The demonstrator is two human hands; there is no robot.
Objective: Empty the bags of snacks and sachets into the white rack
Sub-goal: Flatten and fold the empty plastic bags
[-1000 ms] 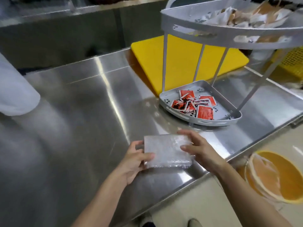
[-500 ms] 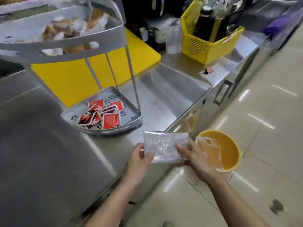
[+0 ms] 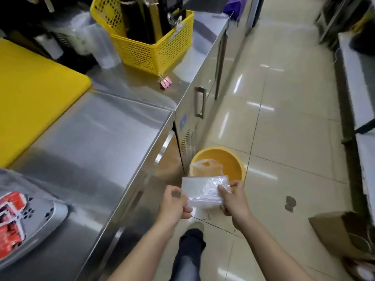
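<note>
Both hands, left [image 3: 174,203] and right [image 3: 233,199], pinching a clear plastic bag [image 3: 204,191] off the bench [image 3: 97,138] edge. Just beyond: orange bucket [image 3: 233,159] on the floor. Far left: white rack [image 3: 40,218] holding red sachets [image 3: 12,201]. Ahead: yellow basket [image 3: 150,49], pink clip [image 3: 165,82].

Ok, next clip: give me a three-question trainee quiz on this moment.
1. True or false: the clear plastic bag is held by both hands.
2. What lies directly below and beyond the bag? A) yellow basket B) orange bucket C) cardboard box
3. Fill in: the red sachets sit in the white ____.

Key: 1 true, left hand and right hand grip opposite ends. 2 B, the orange bucket on the floor. 3 rack.
</note>
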